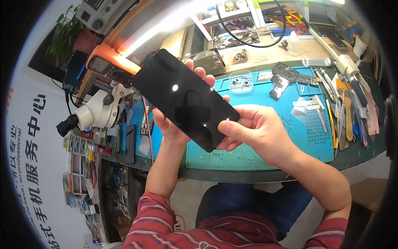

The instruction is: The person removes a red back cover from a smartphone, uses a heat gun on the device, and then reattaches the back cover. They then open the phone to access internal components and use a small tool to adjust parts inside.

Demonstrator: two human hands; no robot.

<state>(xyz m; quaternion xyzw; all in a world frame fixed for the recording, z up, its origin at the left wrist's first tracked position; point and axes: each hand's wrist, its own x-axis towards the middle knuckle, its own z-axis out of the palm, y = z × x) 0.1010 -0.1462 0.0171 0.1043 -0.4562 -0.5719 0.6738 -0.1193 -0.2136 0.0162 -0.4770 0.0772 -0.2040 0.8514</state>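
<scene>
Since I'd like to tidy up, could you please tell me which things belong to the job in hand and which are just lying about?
Job in hand:
black smartphone, held by left hand and right hand

Apparently just lying about:
orange multimeter
white microscope
plastic squeeze bottle
leafy plant

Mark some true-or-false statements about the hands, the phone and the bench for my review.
1. The left hand and right hand both hold the black phone. True.
2. A clear container sits on the blue mat. True.
3. The phone lies flat on the mat. False: the hands hold it up.
4. The white microscope is at the picture's right. False: it is at the left.
5. The sleeves are solid green. False: they are red with stripes.
</scene>
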